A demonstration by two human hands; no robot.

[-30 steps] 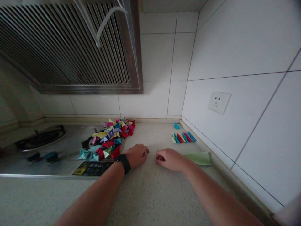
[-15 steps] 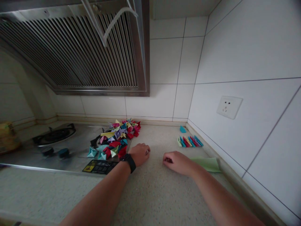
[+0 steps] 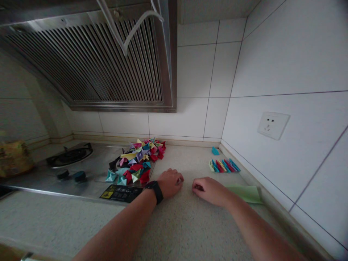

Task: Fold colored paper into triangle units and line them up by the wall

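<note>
My left hand (image 3: 170, 182), with a black watch (image 3: 154, 191) at the wrist, rests on the speckled counter (image 3: 174, 224) with its fingers curled. Facing it, a short gap to the right, my right hand (image 3: 208, 190) is also curled closed on the counter. Whatever the fingertips of either hand may hold is too small or hidden to make out. A pile of colourful folded paper pieces (image 3: 138, 158) lies left of my left hand, partly over the stove. Beyond my right hand stands a row of folded pieces (image 3: 224, 165). Light green paper (image 3: 247, 194) lies partly behind my right wrist.
A steel gas stove (image 3: 100, 148) takes up the left, with a black label (image 3: 121, 193) at its front edge. The range hood (image 3: 116, 65) hangs above. One blue folded piece (image 3: 215, 151) sits near the back corner. A yellow bag (image 3: 16, 157) stands far left.
My left hand has moved a little right, closer to my right hand. The whole view has shifted slightly, so the surroundings appear further right. Both hands remain curled.
</note>
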